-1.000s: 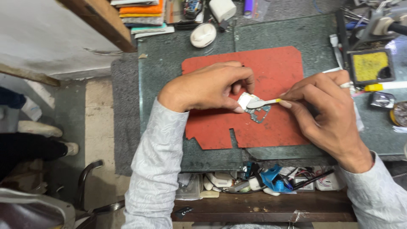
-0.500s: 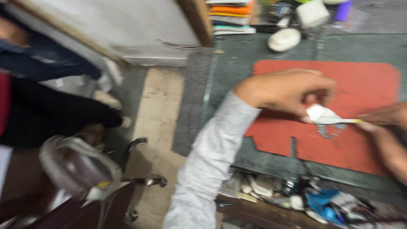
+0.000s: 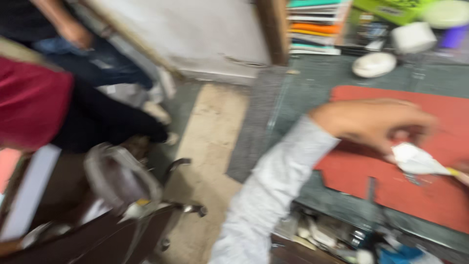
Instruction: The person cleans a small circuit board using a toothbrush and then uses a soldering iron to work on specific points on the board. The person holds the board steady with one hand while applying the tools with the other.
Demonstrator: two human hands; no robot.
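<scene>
Here we see a badly blurred view, swung far to the left of the work. The left hand lies over a red mat on the grey-green counter, its grey sleeve running down toward the bottom edge. Its fingers curl downward and pinch a small white piece, which rests on or just above the mat near the right edge of the frame. A thin yellow-tipped tool touches the white piece from the right. The right hand shows only as a sliver at the frame edge, so we cannot tell how its fingers stand.

Just below the white piece a small dark outline lies on the mat, too smeared for us to make out. Beyond the mat sit a white oval thing and a white cube, with a stack of coloured books against a wooden post. Under the front edge of the counter a shelf holds a clutter of small parts.

On the left, away from the counter, another person sits or stands: we see a red garment, dark trousers and a pale shoe on the tan floor. A chair with metal legs stands nearest to us at lower left.
</scene>
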